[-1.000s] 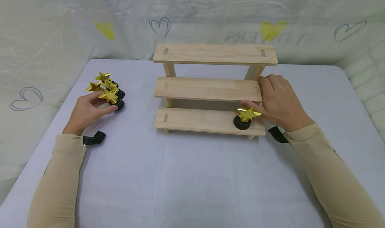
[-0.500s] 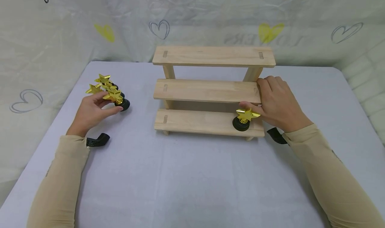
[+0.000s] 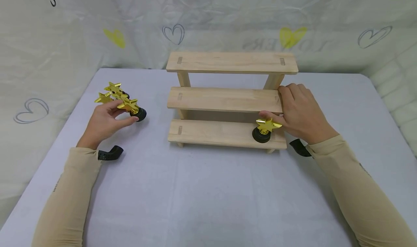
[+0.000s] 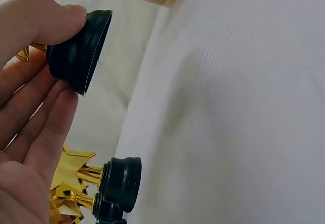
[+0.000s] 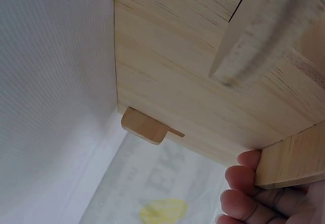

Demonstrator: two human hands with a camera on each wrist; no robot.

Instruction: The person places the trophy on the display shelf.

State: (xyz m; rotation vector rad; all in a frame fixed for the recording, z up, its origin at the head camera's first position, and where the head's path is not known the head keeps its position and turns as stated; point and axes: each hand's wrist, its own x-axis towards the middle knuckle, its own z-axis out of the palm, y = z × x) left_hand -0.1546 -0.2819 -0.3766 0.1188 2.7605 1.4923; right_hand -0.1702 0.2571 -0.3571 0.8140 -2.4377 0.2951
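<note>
My left hand (image 3: 107, 123) pinches a star trophy (image 3: 129, 105) with a gold star and a round black base. In the left wrist view the thumb and fingers hold its black base (image 4: 76, 49), which is off the tabletop and tilted. Several more star trophies (image 3: 112, 91) stand just behind that hand, partly hidden by it. My right hand (image 3: 303, 113) grips the right end of the middle step of a wooden three-step shelf (image 3: 221, 98). Another star trophy (image 3: 262, 131) stands on the right end of the bottom step, close below the right thumb.
The shelf stands toward the back of a table with a white cloth (image 3: 208, 196). A pale sheet (image 3: 221, 15) printed with hearts hangs behind the table. Black wrist devices (image 3: 110, 153) stick out from both sleeves.
My left hand has moved a little to the right with the pinched trophy, away from the other trophies. My right hand keeps its grip on the shelf.
</note>
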